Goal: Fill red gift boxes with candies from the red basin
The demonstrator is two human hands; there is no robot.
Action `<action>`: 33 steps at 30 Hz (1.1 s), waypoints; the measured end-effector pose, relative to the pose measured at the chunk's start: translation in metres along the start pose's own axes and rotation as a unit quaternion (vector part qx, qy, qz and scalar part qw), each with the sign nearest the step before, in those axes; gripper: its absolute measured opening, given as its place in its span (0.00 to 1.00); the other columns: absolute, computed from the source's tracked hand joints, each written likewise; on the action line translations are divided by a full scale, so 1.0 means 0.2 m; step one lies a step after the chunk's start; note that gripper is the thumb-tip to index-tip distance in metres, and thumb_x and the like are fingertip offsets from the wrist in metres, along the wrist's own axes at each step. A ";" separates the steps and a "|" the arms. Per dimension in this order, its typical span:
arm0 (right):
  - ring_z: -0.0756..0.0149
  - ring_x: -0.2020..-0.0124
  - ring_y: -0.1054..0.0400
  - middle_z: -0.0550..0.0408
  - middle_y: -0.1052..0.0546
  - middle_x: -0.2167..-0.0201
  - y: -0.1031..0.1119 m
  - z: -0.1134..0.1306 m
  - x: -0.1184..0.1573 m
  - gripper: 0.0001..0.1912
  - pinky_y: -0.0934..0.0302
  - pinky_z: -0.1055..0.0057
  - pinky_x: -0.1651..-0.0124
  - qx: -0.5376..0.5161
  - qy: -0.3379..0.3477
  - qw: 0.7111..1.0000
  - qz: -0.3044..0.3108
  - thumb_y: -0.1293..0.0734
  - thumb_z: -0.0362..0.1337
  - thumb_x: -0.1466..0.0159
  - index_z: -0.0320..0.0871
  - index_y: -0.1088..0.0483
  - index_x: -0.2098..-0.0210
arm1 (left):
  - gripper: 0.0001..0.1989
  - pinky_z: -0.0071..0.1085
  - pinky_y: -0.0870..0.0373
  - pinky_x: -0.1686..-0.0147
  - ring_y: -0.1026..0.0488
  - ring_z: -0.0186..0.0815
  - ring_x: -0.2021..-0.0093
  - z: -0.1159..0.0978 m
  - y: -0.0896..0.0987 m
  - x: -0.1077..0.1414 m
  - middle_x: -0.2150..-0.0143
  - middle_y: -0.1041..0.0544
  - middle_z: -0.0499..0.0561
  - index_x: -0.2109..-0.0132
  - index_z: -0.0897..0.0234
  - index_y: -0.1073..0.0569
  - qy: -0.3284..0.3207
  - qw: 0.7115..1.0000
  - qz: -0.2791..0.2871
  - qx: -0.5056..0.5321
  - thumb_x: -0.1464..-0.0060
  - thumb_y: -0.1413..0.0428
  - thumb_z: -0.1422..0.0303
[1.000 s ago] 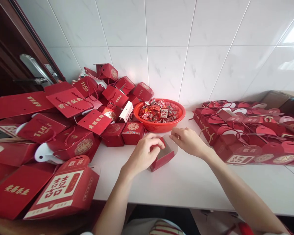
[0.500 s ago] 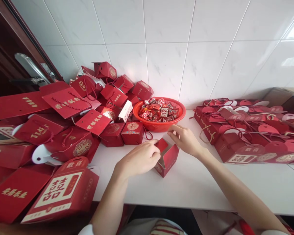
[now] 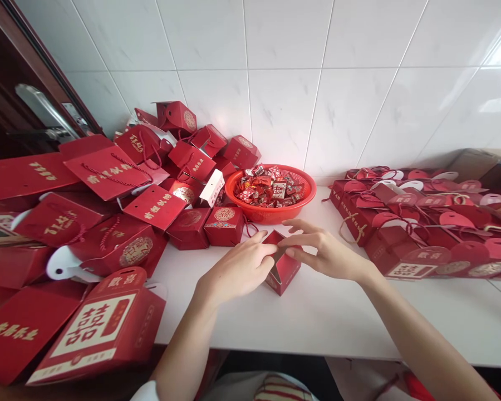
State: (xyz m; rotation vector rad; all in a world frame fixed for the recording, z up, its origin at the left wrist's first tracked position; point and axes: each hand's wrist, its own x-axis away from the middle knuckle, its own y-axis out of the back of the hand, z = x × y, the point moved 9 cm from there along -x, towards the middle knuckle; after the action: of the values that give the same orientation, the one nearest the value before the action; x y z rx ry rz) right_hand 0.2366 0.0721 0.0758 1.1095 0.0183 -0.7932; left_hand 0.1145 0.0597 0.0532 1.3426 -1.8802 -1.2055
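Note:
A small red gift box (image 3: 284, 277) stands on the white counter in front of me, its top flaps leaning toward each other with a gap between them. My left hand (image 3: 237, 267) is at the box's left side, fingers bent against it and the index finger reaching over the top. From the right, my right hand (image 3: 328, 250) reaches over the upper edge, its fingers stretched and apart, the thumb and index fingertip at the flap. Both hands' fingertips nearly meet there. Just behind is a red plastic basket (image 3: 271, 214) of wrapped candies (image 3: 261, 186). The box's inside is mostly hidden.
A loose heap of red gift boxes (image 3: 158, 206) covers the counter's left side. Boxes with cord handles (image 3: 409, 250) stand in rows at right. A tiled wall (image 3: 284, 111) rises behind the counter (image 3: 317, 323). At far left is a door handle (image 3: 45, 111).
My right hand has moved left and its fingers have spread over the box top. The right flap has tilted inward, narrowing the opening. My left hand stays at the box, its index finger farther over.

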 end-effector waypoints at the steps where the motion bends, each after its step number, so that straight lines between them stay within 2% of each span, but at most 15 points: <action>1: 0.58 0.50 0.27 0.43 0.27 0.46 -0.01 0.01 0.00 0.13 0.29 0.61 0.51 0.006 0.001 1.000 0.005 0.38 0.37 0.28 0.46 0.23 0.51 | 0.18 0.47 0.27 0.47 0.31 0.54 0.36 0.01 -0.01 0.00 0.36 0.27 0.57 0.58 0.56 0.20 0.006 1.000 0.011 -0.007 0.39 0.55 0.69; 3: 0.58 0.48 0.28 0.42 0.27 0.46 -0.03 0.02 0.01 0.14 0.31 0.61 0.49 0.016 0.000 1.000 0.012 0.39 0.40 0.27 0.46 0.24 0.51 | 0.19 0.49 0.29 0.45 0.36 0.54 0.32 0.01 -0.03 -0.01 0.35 0.28 0.57 0.60 0.57 0.20 0.005 1.000 0.028 -0.013 0.37 0.56 0.68; 5: 0.56 0.47 0.29 0.42 0.28 0.45 -0.05 0.02 0.01 0.16 0.32 0.59 0.47 0.030 -0.006 0.999 0.017 0.41 0.43 0.26 0.45 0.23 0.54 | 0.18 0.47 0.28 0.46 0.37 0.54 0.31 0.01 -0.03 -0.02 0.38 0.25 0.56 0.63 0.57 0.21 -0.005 1.000 0.024 -0.007 0.38 0.56 0.68; 7: 0.53 0.46 0.29 0.41 0.28 0.43 -0.07 0.02 0.01 0.19 0.33 0.56 0.47 0.061 -0.022 0.998 0.024 0.43 0.45 0.26 0.44 0.23 0.60 | 0.17 0.44 0.26 0.48 0.32 0.52 0.34 -0.01 -0.01 -0.02 0.43 0.22 0.54 0.70 0.57 0.24 -0.020 1.000 0.004 0.010 0.39 0.55 0.70; 9: 0.50 0.48 0.27 0.40 0.28 0.42 -0.08 0.00 0.02 0.21 0.33 0.53 0.48 0.106 -0.056 0.992 0.027 0.44 0.46 0.26 0.44 0.23 0.62 | 0.17 0.39 0.25 0.51 0.27 0.50 0.39 -0.02 0.00 -0.02 0.50 0.20 0.54 0.77 0.58 0.30 -0.032 0.999 -0.006 0.021 0.41 0.55 0.72; 12: 0.50 0.53 0.25 0.38 0.26 0.45 -0.08 -0.04 0.04 0.19 0.32 0.55 0.53 0.141 -0.123 0.982 0.025 0.43 0.47 0.26 0.43 0.26 0.52 | 0.18 0.38 0.26 0.53 0.27 0.50 0.39 -0.03 -0.03 0.00 0.55 0.20 0.54 0.81 0.58 0.39 -0.029 0.999 0.025 0.005 0.43 0.55 0.74; 16: 0.56 0.59 0.25 0.42 0.23 0.52 -0.05 -0.04 0.08 0.21 0.32 0.62 0.58 0.094 -0.143 0.985 0.028 0.40 0.49 0.28 0.41 0.30 0.45 | 0.18 0.39 0.29 0.48 0.36 0.50 0.32 -0.05 -0.08 0.03 0.53 0.20 0.56 0.80 0.59 0.37 -0.025 0.995 0.091 -0.019 0.42 0.55 0.74; 19: 0.58 0.60 0.25 0.44 0.22 0.55 -0.05 -0.03 0.10 0.27 0.32 0.63 0.58 0.034 -0.137 0.988 0.061 0.37 0.50 0.30 0.40 0.34 0.39 | 0.17 0.38 0.31 0.45 0.34 0.48 0.33 -0.09 -0.09 0.04 0.49 0.21 0.54 0.73 0.60 0.27 -0.044 0.993 0.110 -0.001 0.41 0.55 0.74; 22: 0.56 0.50 0.27 0.43 0.25 0.44 -0.04 -0.03 0.12 0.31 0.32 0.61 0.49 -0.020 -0.122 0.989 0.082 0.36 0.51 0.31 0.43 0.38 0.34 | 0.18 0.36 0.30 0.46 0.26 0.44 0.41 -0.13 -0.07 0.04 0.43 0.24 0.52 0.59 0.57 0.20 -0.063 0.991 0.109 0.037 0.42 0.54 0.75; 25: 0.54 0.41 0.32 0.46 0.33 0.34 -0.03 -0.04 0.15 0.31 0.36 0.58 0.41 -0.032 -0.134 0.985 0.100 0.36 0.52 0.31 0.49 0.38 0.32 | 0.23 0.36 0.31 0.45 0.26 0.44 0.42 -0.12 -0.05 0.03 0.37 0.27 0.51 0.45 0.53 0.23 -0.061 0.991 0.095 0.073 0.42 0.52 0.74; 27: 0.50 0.39 0.34 0.46 0.36 0.32 -0.03 -0.09 0.18 0.35 0.37 0.56 0.40 -0.023 -0.175 0.978 0.109 0.35 0.55 0.34 0.50 0.40 0.31 | 0.28 0.37 0.32 0.43 0.28 0.46 0.39 -0.08 -0.04 0.01 0.35 0.29 0.52 0.36 0.52 0.29 -0.048 0.991 0.073 0.104 0.43 0.50 0.73; 30: 0.47 0.44 0.30 0.41 0.32 0.36 -0.04 -0.18 0.24 0.51 0.34 0.56 0.46 -0.036 -0.265 0.952 0.146 0.30 0.59 0.41 0.49 0.51 0.26 | 0.34 0.38 0.31 0.42 0.30 0.49 0.37 0.01 -0.02 -0.02 0.35 0.28 0.53 0.32 0.53 0.34 -0.012 0.983 0.040 0.179 0.46 0.41 0.69; 33: 0.49 0.50 0.29 0.41 0.29 0.43 -0.09 -0.26 0.29 0.64 0.32 0.58 0.52 -0.072 -0.336 0.923 0.175 0.25 0.60 0.49 0.51 0.61 0.24 | 0.43 0.40 0.29 0.44 0.28 0.53 0.38 0.12 -0.06 -0.04 0.36 0.27 0.55 0.31 0.56 0.35 0.048 0.956 0.041 0.286 0.54 0.32 0.64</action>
State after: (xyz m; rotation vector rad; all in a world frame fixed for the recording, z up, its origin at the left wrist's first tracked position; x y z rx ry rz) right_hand 0.2881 0.0771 0.0150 0.6291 -0.6734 -0.7965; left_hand 0.1024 0.0748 0.0320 1.5521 -2.2833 -0.5490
